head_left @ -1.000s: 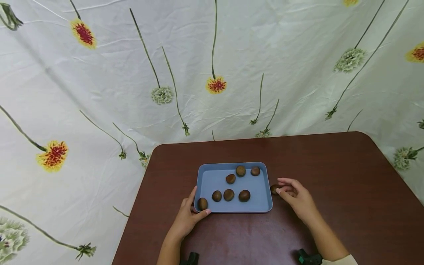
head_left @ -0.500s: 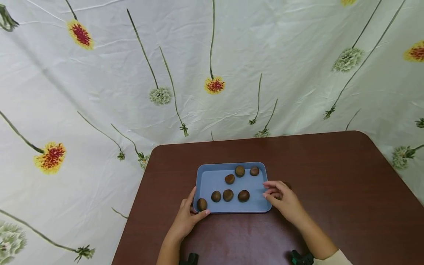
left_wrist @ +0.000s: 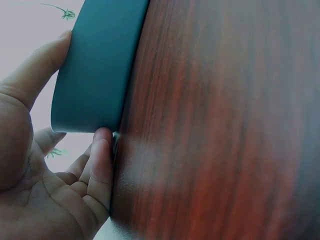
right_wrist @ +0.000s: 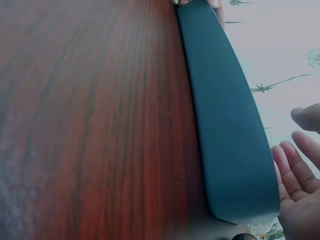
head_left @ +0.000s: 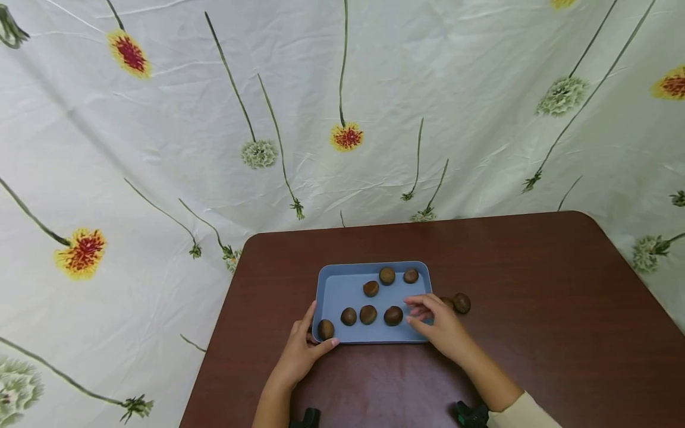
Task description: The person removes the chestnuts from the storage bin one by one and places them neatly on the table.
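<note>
So the right hand (head_left: 439, 326) has just swung back in. A second ago it was at a chestnut outside the 3 o'clock side of the blue tray (head_left: 333, 291); now it's over the tray's 3-to-4 o'clock edge, fingers loosely spread, nothing in them. Two outside chestnuts (head_left: 462, 303) sit on the desk (head_left: 546, 297) just off 3 o'clock, one partly hidden by that hand.

Inside the tray I count seven, same as a second ago. The dark chestnut (head_left: 393, 315) at about 4 o'clock is the closest, just beside the right fingertips; can't see any contact. Three more are up around 12 to 2, and the other three run from 6 or 7 out to the corner near 8.

The left hand (head_left: 302, 351) hasn't budged: it's gripping the tray's 8 o'clock corner, thumb on the near side. My read: the right hand is between grabs, and that steadied tray should make the next pinch easier.
</note>
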### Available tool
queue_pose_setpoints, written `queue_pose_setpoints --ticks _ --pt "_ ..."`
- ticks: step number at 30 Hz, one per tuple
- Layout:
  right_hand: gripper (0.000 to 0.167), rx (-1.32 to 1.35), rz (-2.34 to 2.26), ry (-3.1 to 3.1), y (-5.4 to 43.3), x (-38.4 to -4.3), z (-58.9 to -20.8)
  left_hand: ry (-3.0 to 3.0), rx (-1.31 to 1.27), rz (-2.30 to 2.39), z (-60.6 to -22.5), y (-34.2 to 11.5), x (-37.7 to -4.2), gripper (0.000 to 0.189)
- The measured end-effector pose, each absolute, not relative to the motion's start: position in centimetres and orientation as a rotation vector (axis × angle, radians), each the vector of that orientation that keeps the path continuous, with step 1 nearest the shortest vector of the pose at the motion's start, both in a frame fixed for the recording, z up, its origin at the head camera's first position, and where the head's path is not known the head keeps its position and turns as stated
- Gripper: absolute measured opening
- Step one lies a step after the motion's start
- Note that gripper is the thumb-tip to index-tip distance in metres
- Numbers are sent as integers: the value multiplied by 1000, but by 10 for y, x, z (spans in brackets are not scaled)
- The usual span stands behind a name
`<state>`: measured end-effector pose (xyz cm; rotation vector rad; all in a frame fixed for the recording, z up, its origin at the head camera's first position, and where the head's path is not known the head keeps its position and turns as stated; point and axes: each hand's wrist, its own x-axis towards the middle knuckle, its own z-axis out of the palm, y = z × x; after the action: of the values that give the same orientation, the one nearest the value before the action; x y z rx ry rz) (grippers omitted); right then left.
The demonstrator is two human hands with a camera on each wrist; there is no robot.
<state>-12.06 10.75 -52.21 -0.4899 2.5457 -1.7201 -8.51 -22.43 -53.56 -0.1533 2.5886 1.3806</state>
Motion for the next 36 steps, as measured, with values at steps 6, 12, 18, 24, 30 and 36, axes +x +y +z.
queue_pose_setpoints --ticks 6,12,18,24,30,36 --pt "36 -543 -1598 2642 99 -123 -523 2584 -162 1388 -535 -224 -85 105" --pt "35 -552 -1491 2761 92 -121 -528 2591 -160 1379 -535 -224 -85 105" --pt "34 -561 -1334 2932 86 -120 -533 2593 -156 1380 -535 -224 -85 105" --pt "36 -524 -1119 3040 81 -120 -534 2595 -158 1375 -536 -224 -85 105" --pt "40 -478 -1007 3059 77 -120 -533 2596 -166 1377 -536 -223 -85 105" --pt "40 -479 -981 3058 75 -120 -533 2591 -169 1382 -535 -223 -84 105"
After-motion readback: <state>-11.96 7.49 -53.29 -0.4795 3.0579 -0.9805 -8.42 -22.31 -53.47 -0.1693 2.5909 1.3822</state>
